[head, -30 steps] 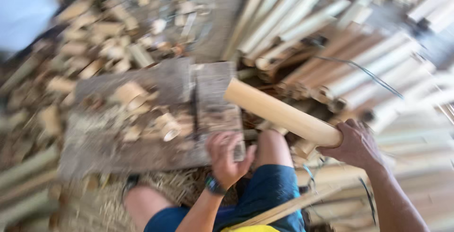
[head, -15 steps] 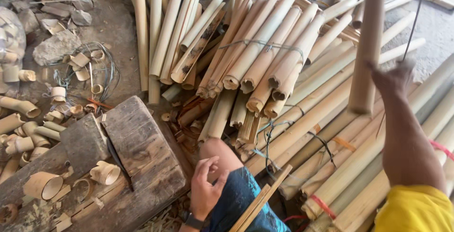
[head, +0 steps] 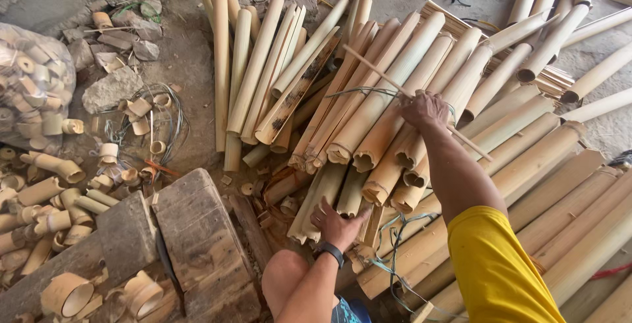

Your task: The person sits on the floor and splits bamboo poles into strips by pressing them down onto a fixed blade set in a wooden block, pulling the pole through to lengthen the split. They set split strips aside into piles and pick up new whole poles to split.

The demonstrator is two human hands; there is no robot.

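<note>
Head view, looking down on a bamboo workyard: right-hand fingers [head: 413,104] curled shut round a thin bamboo stick [head: 375,72] that slants up to the left and down to the right over a pile of pale bamboo poles [head: 388,93]. Right hand [head: 424,109] resting on top of that pile, close to a loop of thin wire [head: 359,91], bare forearm running down to a yellow sleeve [head: 497,267]. Left-hand fingers [head: 322,208] spread and half open, pressed against the cut ends of the nearest poles, nothing clearly clasped; whether the thumb hooks an edge cannot be told. Left hand [head: 337,224] with a dark wristband [head: 329,250], just above a bare knee [head: 286,280]. Split bamboo halves [head: 260,66] fanned out beyond the hands, more whole poles [head: 553,165] packed along the right side. Weathered wooden chopping block [head: 197,231] left of the knee, short cut bamboo rings [head: 66,290] lying on and around it. Farther left, stubby bamboo offcuts [head: 49,191] heaped on the dirt floor [head: 191,53], a clear plastic bag [head: 33,86] stuffed with more rings, grey stones [head: 112,89] and a tangle of wire [head: 168,122] just beside them.
</note>
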